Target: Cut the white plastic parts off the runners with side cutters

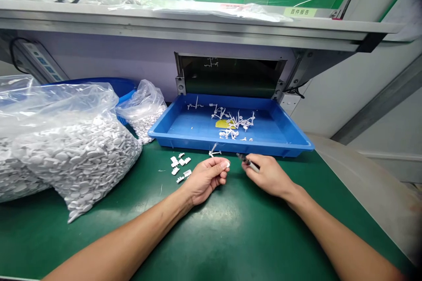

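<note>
My left hand (208, 178) is closed in a pinch, with a small white plastic part (227, 164) showing at the fingertips. Just beyond those fingers is a thin white plastic sprue (214, 151); whether it joins the pinched part I cannot tell. My right hand (269, 174) is wrapped around a pair of nippers (249, 162). Their dark jaws point toward the left hand, a short gap away from it. To the left of my left hand, several small white plastic pieces (180, 164) lie loose on the green tabletop (211, 237).
Behind the hands stands a blue tray (280, 140) with branched white sprues (239, 120) in it, below a wall opening (231, 77) with a green belt. At left are clear bags (82, 153) full of white parts and a blue basket (121, 83). A metal-edged shelf (165, 26) hangs overhead.
</note>
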Available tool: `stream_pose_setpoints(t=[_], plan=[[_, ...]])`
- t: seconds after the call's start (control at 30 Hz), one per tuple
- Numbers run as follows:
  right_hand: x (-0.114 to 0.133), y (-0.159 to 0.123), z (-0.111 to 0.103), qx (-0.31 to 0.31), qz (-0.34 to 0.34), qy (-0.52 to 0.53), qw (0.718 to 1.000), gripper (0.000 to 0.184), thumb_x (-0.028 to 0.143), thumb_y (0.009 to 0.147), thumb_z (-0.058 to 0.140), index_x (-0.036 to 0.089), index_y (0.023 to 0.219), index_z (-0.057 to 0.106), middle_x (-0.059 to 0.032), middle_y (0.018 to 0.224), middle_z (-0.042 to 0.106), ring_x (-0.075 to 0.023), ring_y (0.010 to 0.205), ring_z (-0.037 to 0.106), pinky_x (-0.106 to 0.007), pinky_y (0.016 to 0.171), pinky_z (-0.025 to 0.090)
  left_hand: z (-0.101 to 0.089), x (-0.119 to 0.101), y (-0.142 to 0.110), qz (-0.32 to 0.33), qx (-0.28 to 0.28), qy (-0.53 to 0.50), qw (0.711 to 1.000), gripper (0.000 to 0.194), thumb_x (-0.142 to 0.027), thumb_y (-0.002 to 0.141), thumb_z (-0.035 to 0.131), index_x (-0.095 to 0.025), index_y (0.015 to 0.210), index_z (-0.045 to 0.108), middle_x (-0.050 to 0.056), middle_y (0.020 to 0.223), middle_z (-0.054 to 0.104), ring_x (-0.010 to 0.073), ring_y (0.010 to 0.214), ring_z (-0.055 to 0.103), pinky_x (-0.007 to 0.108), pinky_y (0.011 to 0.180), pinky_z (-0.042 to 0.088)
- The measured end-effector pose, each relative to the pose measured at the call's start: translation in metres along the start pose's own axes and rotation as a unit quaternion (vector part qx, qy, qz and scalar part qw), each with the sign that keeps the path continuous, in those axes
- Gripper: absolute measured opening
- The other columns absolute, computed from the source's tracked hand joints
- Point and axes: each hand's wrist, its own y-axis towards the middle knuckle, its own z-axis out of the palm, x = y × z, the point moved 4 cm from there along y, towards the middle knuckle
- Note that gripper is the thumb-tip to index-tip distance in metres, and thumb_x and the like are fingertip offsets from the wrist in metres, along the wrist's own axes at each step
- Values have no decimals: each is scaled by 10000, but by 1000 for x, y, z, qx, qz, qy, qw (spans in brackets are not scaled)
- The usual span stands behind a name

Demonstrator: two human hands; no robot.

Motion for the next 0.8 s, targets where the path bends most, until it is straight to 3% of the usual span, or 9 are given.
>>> stream_pose_setpoints(t=[0.13,0.23,0.3,0.4,0.47,0.57,0.63,0.7,0.8], plan=[[-3,0,-8,-59,21,16,998,122,248,874,476,210,851,590,1,796,627,-153,718,566,-256,671,409,8,-3,-4,36,-3,78,996,216,-277,790,737,-121,885,623,-1,749,551,55,586,507,163,535,465],[-2,-4,5,-24,-17,-13,999,118,239,849,475,211,855,589,-21,825,619,-181,760,568,-282,700,416,18,-44,-24,154,-34,262,952,198,-307,815,690,-144,900,616,0,715,578,94,578,537,207,537,488],[-5,-5,16,14,-27,-27,999,131,234,838,471,224,882,594,-26,841,614,-192,773,567,-291,692,418,26,-97,-47,274,-83,434,854,175,-322,843,648,-156,899,639,23,762,629,123,638,576,234,605,505],[-9,-6,25,48,-21,-28,998,173,235,843,453,247,937,598,-26,871,613,-199,792,569,-301,678,422,33,-194,-78,389,-212,655,611,206,-355,857,608,-173,916,686,60,916,686,180,816,616,282,774,494],[-10,-6,26,54,-19,-24,998,195,241,847,446,254,968,599,-28,896,614,-204,813,572,-310,689,428,24,-253,-81,332,-307,741,496,250,-386,835,611,-188,958,702,71,929,703,217,850,628,307,801,482],[-12,-6,26,54,-27,-21,998,209,247,841,453,255,990,600,-30,919,615,-209,837,576,-317,713,432,-2,-312,-65,124,-371,831,396,198,-325,730,675,-194,866,733,98,868,716,277,845,643,337,767,479],[-12,-5,25,50,-30,-21,998,215,246,832,463,256,997,600,-28,928,615,-210,848,575,-316,722,430,-10,-328,-55,68,-367,847,379,180,-296,660,721,-181,798,740,117,824,717,297,806,651,339,725,481],[-13,-5,22,43,-27,-23,998,216,247,829,470,255,1000,602,-28,928,616,-207,848,572,-310,717,425,-7,-327,-50,80,-350,853,380,207,-341,695,697,-193,834,744,104,847,724,274,799,656,312,706,477],[-12,-4,17,32,-30,-29,999,208,242,823,488,244,993,608,-32,928,618,-205,864,565,-299,730,414,8,-294,-47,156,-291,837,437,333,-467,844,529,-216,943,724,54,858,728,204,749,654,254,651,461]])
